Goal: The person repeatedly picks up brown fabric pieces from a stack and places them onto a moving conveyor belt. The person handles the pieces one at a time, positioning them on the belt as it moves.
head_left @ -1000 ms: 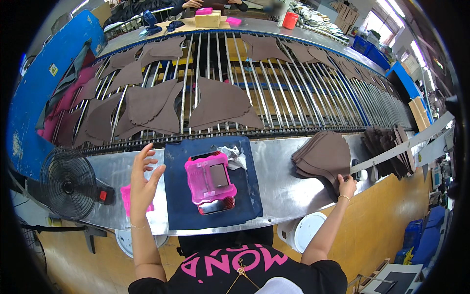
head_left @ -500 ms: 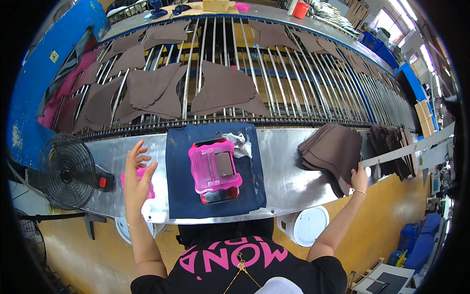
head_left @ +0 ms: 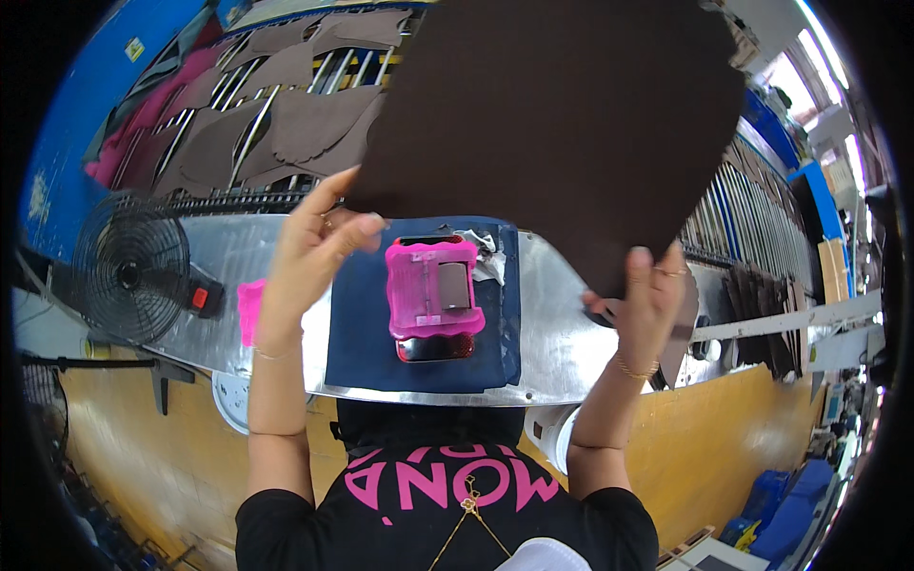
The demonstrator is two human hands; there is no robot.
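You have one large brown panel [head_left: 557,114] raised in front of you, above and beyond the blue mat [head_left: 362,352], hiding much of the metal rack [head_left: 719,209] behind it. Your left hand [head_left: 319,243] is at the panel's lower left corner, over the mat's far left corner. Its fingertips meet the edge while the thumb stands apart below; whether those fingers pinch the sheet, I cannot tell. Your right hand [head_left: 647,295] is right of the mat, its fingers bent over the panel's narrow lower end with the thumb at the edge, which looks like a pinch.

On the mat sit a pink plastic holder [head_left: 419,295] and some crumpled paper [head_left: 490,257], both below the panel. More brown pieces [head_left: 681,333] show right of the mat, partly behind your right hand; other brown sheets [head_left: 328,124] lie on the rack, beyond the mat and to its left. A black fan [head_left: 133,266] stands well left of the mat, with a flat pink piece [head_left: 252,312] between them.

I judge the step in hand to be lifting and steadying this panel between both hands. The next move seems to call for a surer hold at the left corner, both ends guided together so the sheet doesn't fold, and its lower edge kept clear of the holder on the mat.
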